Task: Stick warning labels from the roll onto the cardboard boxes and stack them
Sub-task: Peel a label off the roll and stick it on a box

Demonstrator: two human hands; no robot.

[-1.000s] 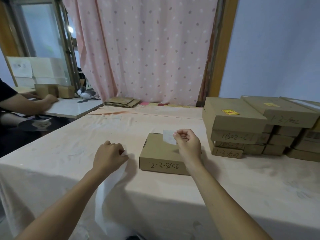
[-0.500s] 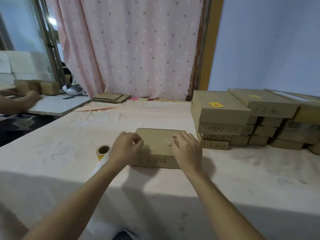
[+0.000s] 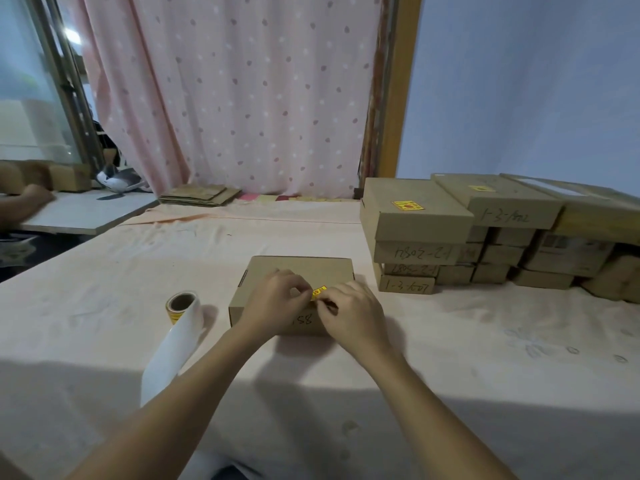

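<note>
A pink curtain (image 3: 242, 98) dotted with small hearts hangs across the far side of the room, and its hem meets the far edge of the counter (image 3: 104, 289). A pale, smudged cloth covers the counter, and shadow darkens its near part. Right of the curtain stands a yellow wooden post (image 3: 398, 98), then a plain bluish wall (image 3: 519, 81). At the far left, a metal-framed window (image 3: 27, 81) lets in daylight. Below it, a white side table (image 3: 86, 209) sits beside the counter.

both bare arms reach forward, close together. the left hand (image 3: 277, 301) and the right hand (image 3: 353, 315) meet with fingers curled, and both pinch one small yellow paper label (image 3: 319, 292).
</note>
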